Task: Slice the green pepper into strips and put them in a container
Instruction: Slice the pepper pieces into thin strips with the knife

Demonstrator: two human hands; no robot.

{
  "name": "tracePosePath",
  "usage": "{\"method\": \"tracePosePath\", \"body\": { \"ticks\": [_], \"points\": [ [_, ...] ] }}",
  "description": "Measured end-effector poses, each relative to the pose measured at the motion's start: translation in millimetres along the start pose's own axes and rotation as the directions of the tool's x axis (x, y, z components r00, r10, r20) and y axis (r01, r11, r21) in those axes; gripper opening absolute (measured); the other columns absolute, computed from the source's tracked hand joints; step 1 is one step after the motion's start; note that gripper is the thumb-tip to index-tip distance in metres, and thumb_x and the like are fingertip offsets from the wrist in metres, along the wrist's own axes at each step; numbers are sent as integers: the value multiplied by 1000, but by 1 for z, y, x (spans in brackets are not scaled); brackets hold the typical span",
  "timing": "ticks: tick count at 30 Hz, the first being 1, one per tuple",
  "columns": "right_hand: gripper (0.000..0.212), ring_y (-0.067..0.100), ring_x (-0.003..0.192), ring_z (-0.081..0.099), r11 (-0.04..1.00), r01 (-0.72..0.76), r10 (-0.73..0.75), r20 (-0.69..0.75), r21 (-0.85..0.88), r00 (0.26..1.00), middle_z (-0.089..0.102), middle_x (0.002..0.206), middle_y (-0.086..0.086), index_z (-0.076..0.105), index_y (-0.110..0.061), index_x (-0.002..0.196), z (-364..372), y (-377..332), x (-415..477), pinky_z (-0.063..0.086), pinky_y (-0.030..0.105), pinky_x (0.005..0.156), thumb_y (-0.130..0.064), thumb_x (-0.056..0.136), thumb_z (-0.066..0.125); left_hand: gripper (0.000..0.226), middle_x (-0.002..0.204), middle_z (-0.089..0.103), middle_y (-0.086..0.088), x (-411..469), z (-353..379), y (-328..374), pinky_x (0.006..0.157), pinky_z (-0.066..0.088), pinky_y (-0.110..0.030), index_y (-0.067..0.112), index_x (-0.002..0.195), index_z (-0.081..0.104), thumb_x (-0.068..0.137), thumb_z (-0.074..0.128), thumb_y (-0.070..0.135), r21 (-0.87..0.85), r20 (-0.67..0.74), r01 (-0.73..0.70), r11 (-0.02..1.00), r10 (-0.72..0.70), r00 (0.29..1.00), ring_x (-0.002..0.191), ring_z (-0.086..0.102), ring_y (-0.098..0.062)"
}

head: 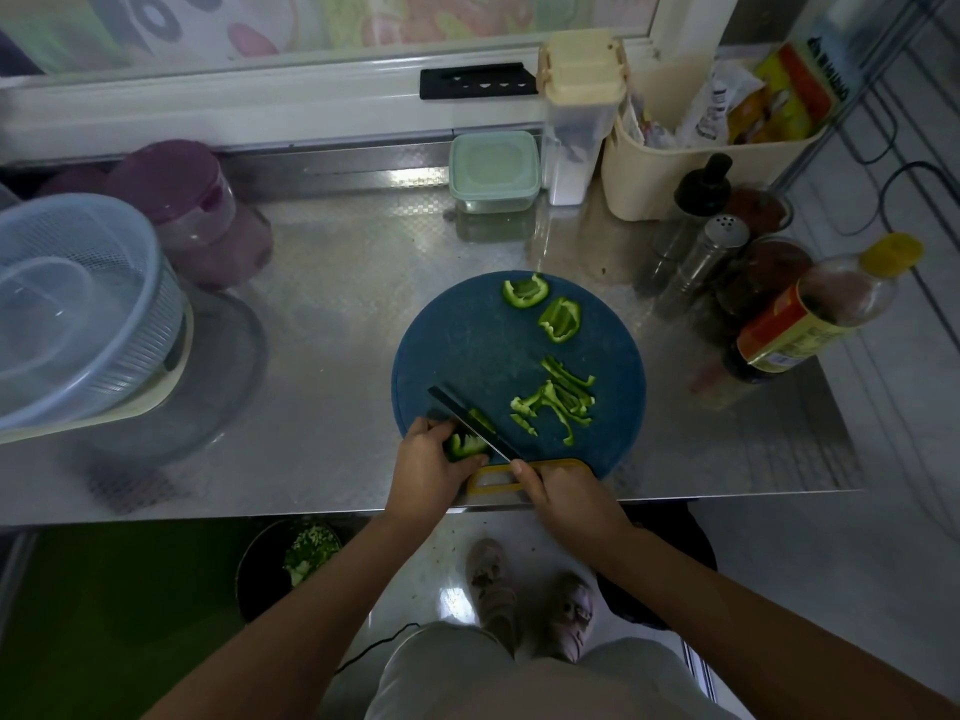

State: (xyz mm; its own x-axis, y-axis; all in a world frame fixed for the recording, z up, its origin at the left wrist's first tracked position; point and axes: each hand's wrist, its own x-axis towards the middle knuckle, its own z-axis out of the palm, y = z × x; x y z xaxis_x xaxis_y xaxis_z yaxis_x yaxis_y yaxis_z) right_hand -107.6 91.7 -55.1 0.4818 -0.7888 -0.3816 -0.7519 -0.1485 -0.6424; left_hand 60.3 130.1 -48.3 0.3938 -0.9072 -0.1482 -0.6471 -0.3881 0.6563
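Observation:
A round blue cutting board [467,335] with a yellow handle lies on the steel counter. My left hand [426,465] grips a green pepper piece [465,445] at the board's near left edge. My right hand [563,493] holds a dark knife [470,420], whose blade lies across that piece. A pile of cut pepper strips [558,400] sits to the right on the board. Two larger pepper pieces [525,291] [560,319] lie at the board's far side. A lidded pale green container [493,171] stands at the back of the counter.
A blue colander basket [78,304] over bowls fills the left counter, with purple-lidded jars [192,210] behind. Bottles and shakers [727,262] crowd the right, beside a cream tub [691,163] of packets. A bin of scraps [296,558] stands on the floor below the counter edge.

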Motion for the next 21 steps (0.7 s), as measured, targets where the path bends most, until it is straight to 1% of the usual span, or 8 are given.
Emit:
{"method": "tracePosePath", "body": {
  "ticks": [2, 3, 5, 10, 12, 14, 16, 21],
  "points": [
    [24, 27, 63, 61, 981, -141, 125, 125, 131, 984, 62, 69, 7, 56, -12, 103, -4, -4, 2, 49, 33, 55, -34, 93, 51, 41, 93, 46, 1, 1, -1, 0, 70, 32, -15, 11, 108, 68, 71, 80, 22, -12, 3, 3, 1000, -3, 1000, 84, 45, -11],
    [39, 23, 52, 59, 974, -160, 139, 138, 160, 981, 61, 64, 6, 50, -12, 111, -1, 7, 7, 45, 29, 43, -23, 80, 71, 41, 94, 46, 0, 1, -1, -1, 70, 32, -14, 11, 108, 68, 70, 80, 21, -15, 8, 2, 1000, -2, 1000, 85, 45, -11],
    [79, 17, 39, 52, 1000, 1, -1, 38, -5, 999, 59, 56, 4, 42, -11, 120, 15, 23, 12, 35, 24, 30, -11, 55, 87, 42, 96, 47, -1, 3, -2, -3, 71, 32, -13, 10, 110, 68, 70, 80, 21, -20, 24, 1, 1000, -1, 1000, 87, 45, -11],
    [106, 19, 31, 47, 971, 112, -108, 31, -210, 994, 53, 49, 10, 43, -6, 125, 26, 16, 18, 23, 22, 30, -11, 30, 92, 43, 99, 47, 0, 6, -2, -6, 73, 31, -11, 12, 111, 67, 71, 80, 22, -34, 52, -11, 999, 12, 999, 89, 43, -9],
    [83, 25, 42, 51, 952, 94, -73, 82, -290, 994, 54, 60, 14, 48, -4, 130, 14, -8, 13, 29, 27, 40, -16, 58, 86, 38, 97, 47, 0, 7, -3, -7, 70, 30, -7, 11, 107, 68, 72, 79, 22, -42, 60, -30, 999, 33, 998, 87, 43, -9],
    [37, 24, 58, 47, 954, 53, -49, 20, -294, 999, 45, 68, 8, 54, -7, 121, 8, -31, 20, 37, 32, 60, -33, 99, 41, 30, 92, 45, 1, 8, -4, -9, 65, 31, -3, 7, 98, 69, 73, 78, 20, -53, 67, -47, 998, 50, 997, 83, 43, -9],
    [54, 24, 69, 51, 955, 19, -3, 54, -295, 999, 36, 64, 3, 57, -6, 104, 14, -45, 29, 38, 31, 69, -41, 102, 16, 23, 90, 45, 1, 8, -3, -11, 64, 31, 0, 5, 93, 69, 75, 76, 18, -58, 72, -45, 997, 49, 996, 80, 43, -10],
    [53, 31, 94, 61, 933, -15, 15, -2, -361, 1000, 61, 95, 17, 57, -8, 106, 22, -47, 30, 36, 32, 67, -42, 102, 16, 23, 93, 45, 0, 8, -1, -16, 66, 31, 1, 4, 93, 68, 75, 76, 16, -95, 66, -41, 995, 47, 997, 80, 43, -10]
  ]
}}
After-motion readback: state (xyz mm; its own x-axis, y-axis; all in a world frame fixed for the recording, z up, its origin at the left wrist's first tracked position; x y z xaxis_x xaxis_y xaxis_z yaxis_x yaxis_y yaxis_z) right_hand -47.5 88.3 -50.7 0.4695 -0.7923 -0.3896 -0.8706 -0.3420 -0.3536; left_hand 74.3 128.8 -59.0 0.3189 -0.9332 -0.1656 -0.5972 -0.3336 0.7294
